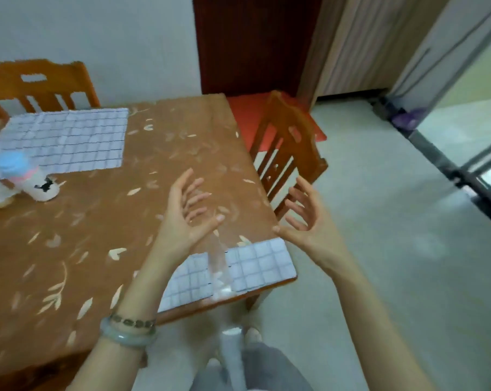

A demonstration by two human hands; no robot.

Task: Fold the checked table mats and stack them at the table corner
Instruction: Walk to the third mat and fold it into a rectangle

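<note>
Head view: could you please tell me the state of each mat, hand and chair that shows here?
Near checked mat: lying flat at the corner of the table, apparently folded.
Far checked mat: spread out flat, not yet folded.
Left hand: open, raised above the table, holding nothing.
Right hand: open, holding nothing.
Side chair: upright, close beside the table edge.

The worktop (97,235) has a smooth brown covering printed with pale leaves, with a faint sheen. The folded checked mat (255,263) and the spread checked mat (66,139) both look like soft, matt cloth. The near chair (289,153) and the far chair (41,83) are varnished orange-brown wood, and the bangle (126,337) looks like smooth, pale green polished stone.
</note>
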